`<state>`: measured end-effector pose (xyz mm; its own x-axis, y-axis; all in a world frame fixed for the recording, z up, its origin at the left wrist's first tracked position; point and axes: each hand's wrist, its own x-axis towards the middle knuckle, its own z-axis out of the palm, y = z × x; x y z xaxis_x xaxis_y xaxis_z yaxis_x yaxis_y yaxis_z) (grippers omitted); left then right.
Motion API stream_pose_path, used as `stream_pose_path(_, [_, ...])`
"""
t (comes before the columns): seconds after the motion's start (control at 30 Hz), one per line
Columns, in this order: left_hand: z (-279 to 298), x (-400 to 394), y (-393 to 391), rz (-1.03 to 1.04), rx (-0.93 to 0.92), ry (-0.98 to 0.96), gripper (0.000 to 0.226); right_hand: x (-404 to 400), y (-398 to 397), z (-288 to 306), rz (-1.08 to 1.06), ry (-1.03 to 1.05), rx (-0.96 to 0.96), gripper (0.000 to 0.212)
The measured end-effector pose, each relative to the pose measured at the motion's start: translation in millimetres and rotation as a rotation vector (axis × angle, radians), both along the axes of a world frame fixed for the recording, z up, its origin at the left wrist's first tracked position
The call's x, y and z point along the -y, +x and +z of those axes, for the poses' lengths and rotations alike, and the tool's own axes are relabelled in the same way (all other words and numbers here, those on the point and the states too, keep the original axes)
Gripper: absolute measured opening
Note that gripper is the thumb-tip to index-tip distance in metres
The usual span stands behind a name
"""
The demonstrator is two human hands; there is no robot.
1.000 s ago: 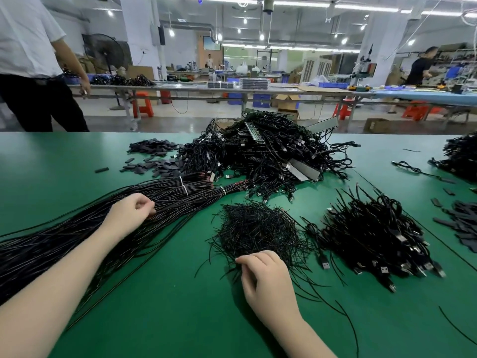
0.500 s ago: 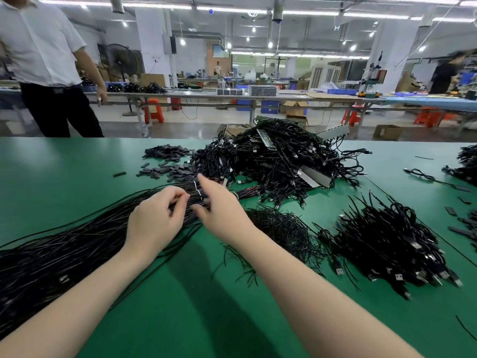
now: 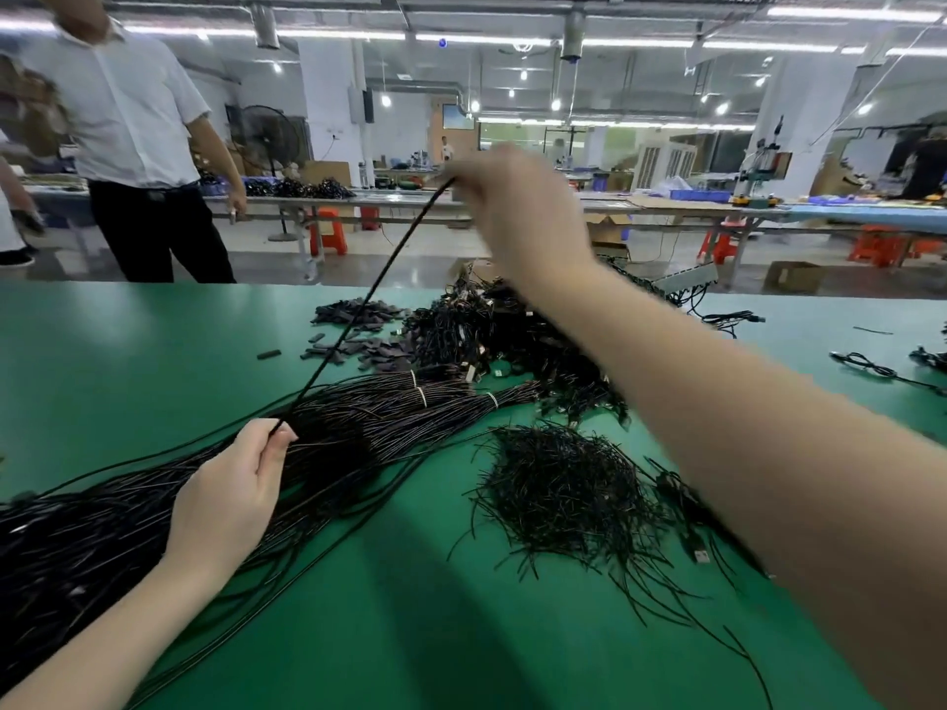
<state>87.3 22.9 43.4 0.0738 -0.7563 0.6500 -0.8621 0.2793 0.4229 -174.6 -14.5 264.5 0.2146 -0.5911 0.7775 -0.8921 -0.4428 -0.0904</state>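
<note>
1. The green flat table (image 3: 128, 340) has free surface left of both grips.
2. The long bundle of black cables (image 3: 358, 422) lies under the left hand (image 3: 230, 484).
3. The raised right hand (image 3: 517, 207) grips the thin black cable (image 3: 369, 299) at its top; the left hand pinches it below.

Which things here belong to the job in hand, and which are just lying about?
In the job:
single cable, pinched low by the left hand, held high by the right hand
tied cable bundle under the left hand

Lying about:
pile of short wire ties
heap of tangled cables
flat black pieces
</note>
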Motion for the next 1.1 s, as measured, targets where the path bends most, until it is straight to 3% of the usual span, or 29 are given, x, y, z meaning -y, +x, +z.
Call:
stream_pose_path(0.13, [-1.1, -1.8, 4.5, -0.02, -0.009, 0.026, 0.031, -34.8, -68.5, 42.7, -0.095, -0.102, -0.019, 0.03])
stream_pose_path(0.23, [2.6, 4.4, -6.0, -0.101, -0.079, 0.007, 0.028, -67.8, -122.8, 35.0, -0.266, 0.013, -0.15, 0.026])
stream_pose_path(0.33, [18.3, 18.0, -31.7, -0.263, -0.413, 0.094, 0.018, -98.2, -171.3, -22.0, -0.386, 0.316, -0.209, 0.023])
stream_pose_path(0.5, [63.2, 26.2, -84.3, -0.547, -0.95, 0.207, 0.01, -143.4, -227.3, -168.9, -0.512, 0.801, -0.161, 0.028])
stream_pose_path(0.63, [87.8, 27.1, -126.3, -0.681, -1.417, 0.306, 0.028, -160.8, -234.5, -234.7, -0.513, 0.938, -0.214, 0.031])
stream_pose_path(0.7, [94.6, 23.6, -150.2, -0.842, -1.667, 0.45, 0.023, -161.7, -228.2, -245.6, -0.5, 0.956, -0.224, 0.034])
stream_pose_path(0.77, [96.8, 19.9, -174.3, -0.914, -1.798, 0.519, 0.015, -158.9, -216.5, -245.2, -0.512, 0.975, -0.272, 0.036])
stream_pose_path(0.87, [91.2, 12.1, -206.0, -0.956, -1.734, 0.561, 0.019, -147.6, -198.6, -231.6, -0.509, 0.987, -0.314, 0.053])
stream_pose_path(0.97, [77.0, 8.9, -224.3, -0.928, -1.514, 0.572, 0.035, -130.8, -159.4, -203.2, -0.154, 0.872, 0.143, 0.068])
stream_pose_path(1.03, [71.3, 9.4, -229.6, -0.904, -1.349, 0.565, 0.042, -111.2, -131.1, -185.4, 0.079, 0.768, 0.482, 0.053])
stream_pose_path(1.1, [69.7, 11.8, -230.1, -0.87, -1.195, 0.552, 0.047, -91.1, -107.9, -175.6, 0.185, 0.728, 0.623, 0.028])
